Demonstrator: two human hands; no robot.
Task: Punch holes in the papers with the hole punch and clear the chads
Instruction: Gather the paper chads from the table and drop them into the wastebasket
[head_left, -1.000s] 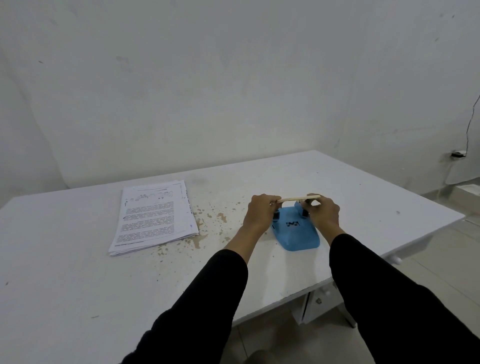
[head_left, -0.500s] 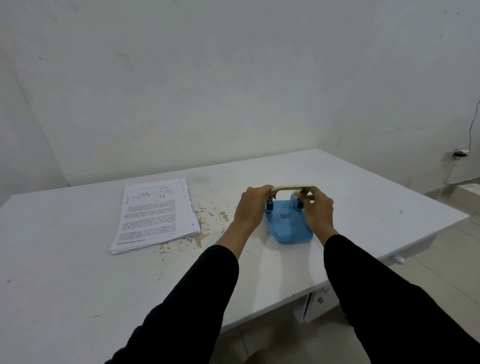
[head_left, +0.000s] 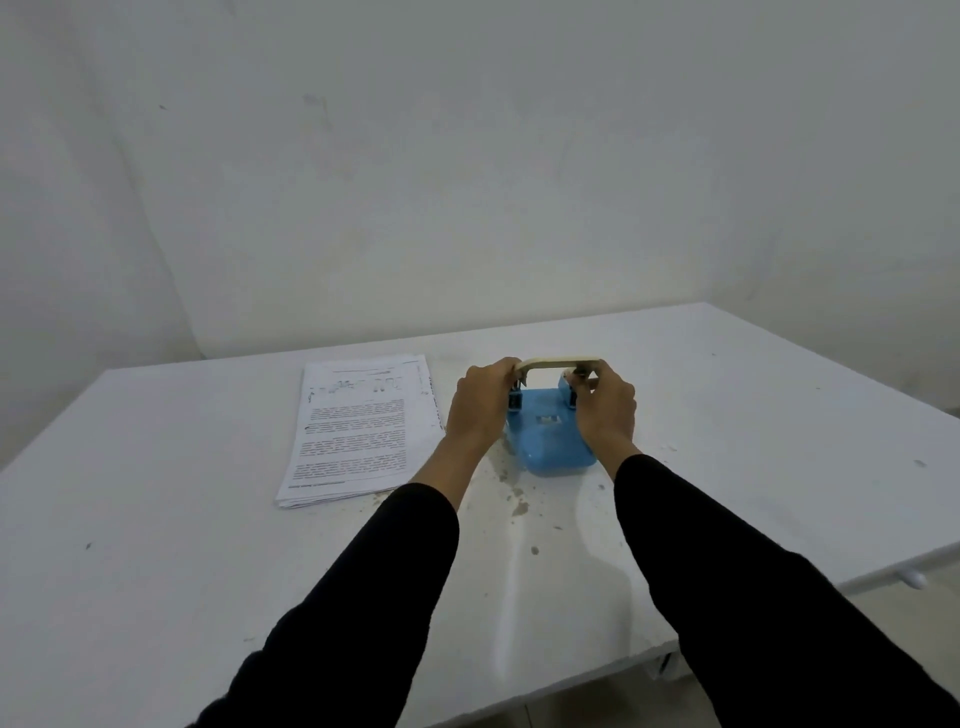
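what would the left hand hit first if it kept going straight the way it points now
Beyond the hole punch it grips, the left hand faces only bare table then the wall; the paper stack lies off to its left. Depth is unclear.

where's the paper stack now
Head view: the printed white paper stack lies on the white table, left of the left hand and blue hole punch.

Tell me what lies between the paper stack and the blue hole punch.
In the head view, the left hand sits between the paper stack and the blue hole punch, holding one end of its cream lever; below the wrist, stained table.
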